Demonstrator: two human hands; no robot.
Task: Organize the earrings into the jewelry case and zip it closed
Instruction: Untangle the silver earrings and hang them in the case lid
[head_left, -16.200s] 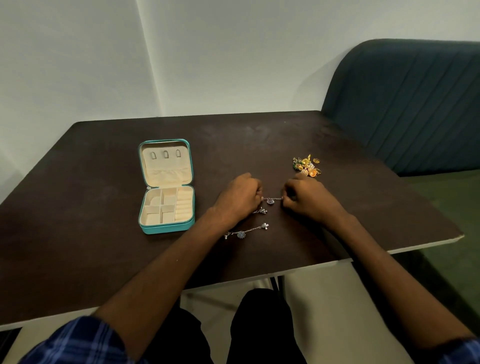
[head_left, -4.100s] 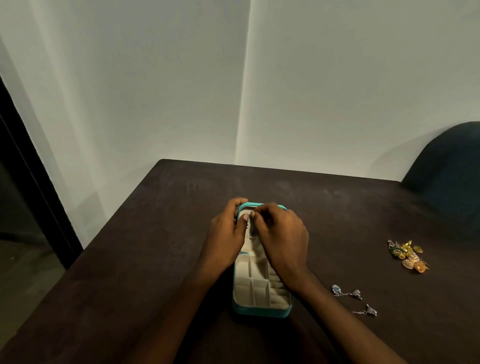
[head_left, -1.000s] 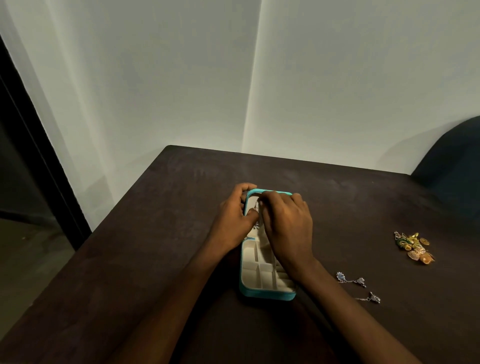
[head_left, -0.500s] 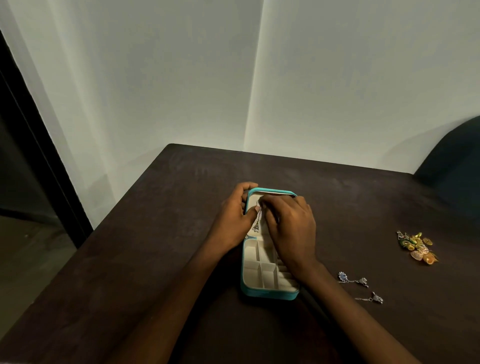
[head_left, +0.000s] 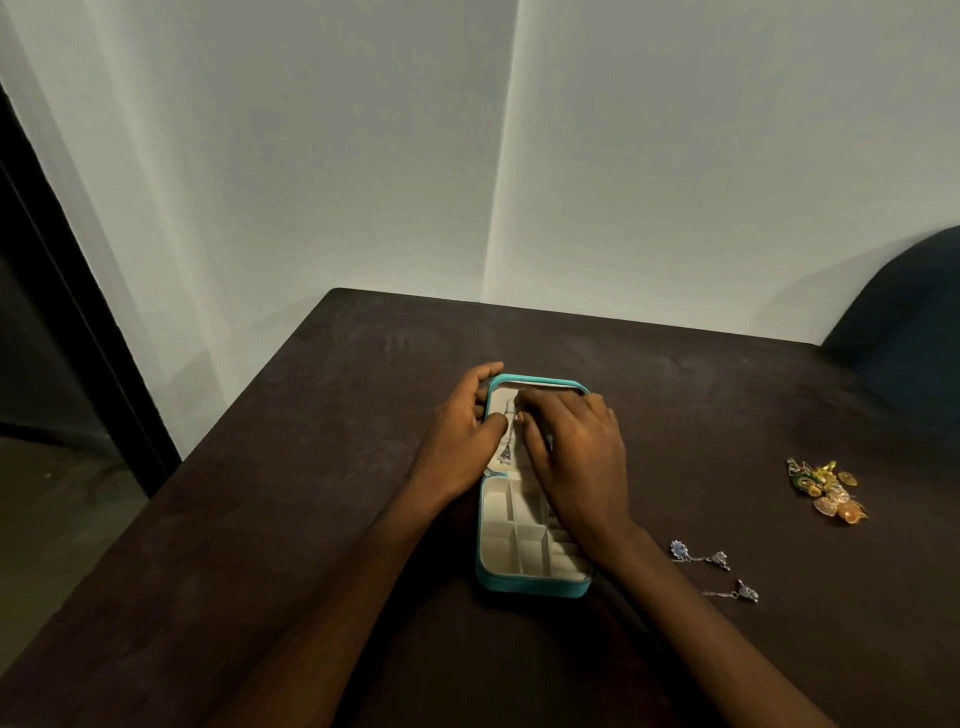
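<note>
The teal jewelry case (head_left: 535, 586) lies open in the middle of the table, its cream lid folded back away from me. My left hand (head_left: 457, 441) grips the lid's left edge, thumb on the lining. My right hand (head_left: 576, 452) covers the lid from the right, and its fingertips pinch the top of a silver drop earring (head_left: 506, 451) that hangs down the lining between both hands. The tray's front compartments that I can see hold nothing. Two more silver earrings (head_left: 698, 553) (head_left: 740, 592) lie on the table to the right, beyond them a pile of gold earrings (head_left: 826, 491).
The dark wooden table (head_left: 311, 467) stands in a corner of white walls. A dark blue chair back (head_left: 909, 322) rises at the far right. A black door frame (head_left: 62, 270) runs down the left side.
Since 16 s ago both hands have gone from the loose silver earrings to the case lid. In the last second the earring's dangling end has come into view between my hands.
</note>
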